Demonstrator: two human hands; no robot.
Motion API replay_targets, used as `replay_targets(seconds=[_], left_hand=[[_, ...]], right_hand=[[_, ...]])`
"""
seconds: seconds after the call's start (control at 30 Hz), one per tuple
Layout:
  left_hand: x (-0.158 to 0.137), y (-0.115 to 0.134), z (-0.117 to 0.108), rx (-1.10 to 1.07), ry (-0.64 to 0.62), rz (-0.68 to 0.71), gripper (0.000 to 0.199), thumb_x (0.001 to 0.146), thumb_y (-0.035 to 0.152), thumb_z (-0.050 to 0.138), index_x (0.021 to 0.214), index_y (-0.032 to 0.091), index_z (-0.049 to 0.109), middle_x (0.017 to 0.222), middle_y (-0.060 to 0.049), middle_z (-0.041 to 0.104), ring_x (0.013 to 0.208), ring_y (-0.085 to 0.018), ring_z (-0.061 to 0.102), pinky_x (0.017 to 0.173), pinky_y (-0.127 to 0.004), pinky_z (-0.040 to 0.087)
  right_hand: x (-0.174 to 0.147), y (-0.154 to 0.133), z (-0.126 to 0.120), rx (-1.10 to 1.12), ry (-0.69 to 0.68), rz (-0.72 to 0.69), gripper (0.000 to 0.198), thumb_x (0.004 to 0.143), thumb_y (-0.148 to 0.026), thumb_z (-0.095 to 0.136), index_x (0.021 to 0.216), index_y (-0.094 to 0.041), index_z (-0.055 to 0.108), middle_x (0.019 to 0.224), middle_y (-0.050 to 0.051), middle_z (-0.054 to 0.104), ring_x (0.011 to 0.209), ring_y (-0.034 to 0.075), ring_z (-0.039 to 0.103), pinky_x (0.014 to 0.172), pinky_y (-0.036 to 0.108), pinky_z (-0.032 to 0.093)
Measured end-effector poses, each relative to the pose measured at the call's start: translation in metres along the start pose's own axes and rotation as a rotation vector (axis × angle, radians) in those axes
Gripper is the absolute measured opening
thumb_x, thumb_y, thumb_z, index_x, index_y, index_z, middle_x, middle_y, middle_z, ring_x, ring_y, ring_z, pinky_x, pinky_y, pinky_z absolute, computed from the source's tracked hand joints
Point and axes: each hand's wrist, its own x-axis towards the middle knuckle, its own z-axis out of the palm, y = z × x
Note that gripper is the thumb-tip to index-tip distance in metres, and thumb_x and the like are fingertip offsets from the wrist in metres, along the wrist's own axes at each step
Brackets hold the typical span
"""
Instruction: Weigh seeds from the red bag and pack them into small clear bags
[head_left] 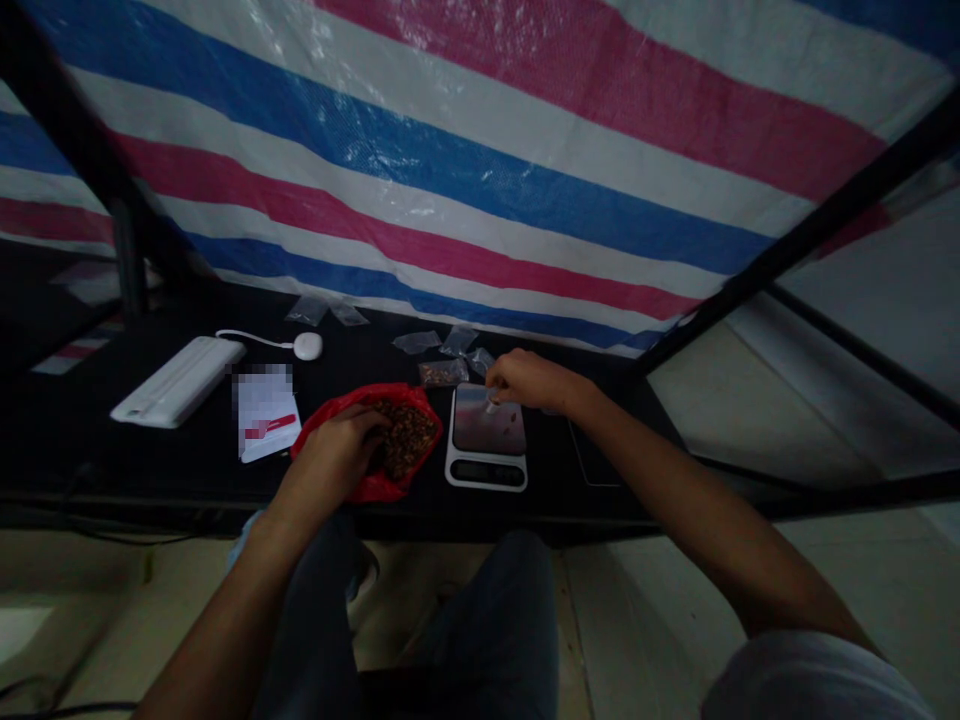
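My left hand (345,440) reaches over the rim of a red plastic bag (386,485), its fingers curled into small brown grains (409,435). Its fingertips are partly hidden there. A white kitchen scale (486,472) with a metal plate stands just right of the bag. A few dark bits (510,425) lie on that plate. My right hand (517,380) is at the plate's upper right corner with fingers pinched together. Something pale shows under the fingertips, too small to name. Behind the scale lies a small clear bag of brown grains (442,374).
Several small clear bags (416,342) lie along the back of the black table. To the left are a white power bank (180,380), a cabled round white puck (307,346) and a phone (268,415). A striped plastic sheet (450,170) and dark frame bars (795,230) enclose the table.
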Motion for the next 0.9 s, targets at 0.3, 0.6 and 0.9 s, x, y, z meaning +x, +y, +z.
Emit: replay_targets(seconds=[0.3, 0.6, 0.9], left_hand=[[0.000, 0.009, -0.007, 0.021, 0.011, -0.053, 0.039, 0.093, 0.024, 0.048, 0.114, 0.023, 0.080, 0.118, -0.007, 0.081, 0.104, -0.029, 0.077, 0.095, -0.038, 0.059], [0.008, 0.005, -0.007, 0.038, -0.010, -0.050, 0.041, 0.093, 0.025, 0.046, 0.114, 0.022, 0.080, 0.115, -0.009, 0.081, 0.097, -0.031, 0.079, 0.092, -0.041, 0.060], [0.012, 0.015, -0.018, -0.109, 0.050, -0.014, 0.035, 0.092, 0.031, 0.051, 0.110, 0.023, 0.080, 0.111, -0.007, 0.082, 0.095, -0.027, 0.078, 0.093, -0.035, 0.059]], right_hand=[[-0.022, 0.010, 0.014, 0.264, 0.181, -0.053, 0.018, 0.096, -0.027, 0.068, 0.096, -0.015, 0.081, 0.094, 0.008, 0.080, 0.084, 0.019, 0.071, 0.073, 0.027, 0.046], [-0.034, 0.017, 0.038, 0.522, 0.471, 0.068, 0.014, 0.090, -0.013, 0.068, 0.098, -0.015, 0.080, 0.099, 0.007, 0.081, 0.091, 0.019, 0.073, 0.083, 0.029, 0.052], [-0.062, 0.033, 0.070, 0.475, 0.347, 0.230, 0.021, 0.083, -0.027, 0.081, 0.100, -0.014, 0.079, 0.089, 0.006, 0.076, 0.077, 0.018, 0.068, 0.070, 0.029, 0.050]])
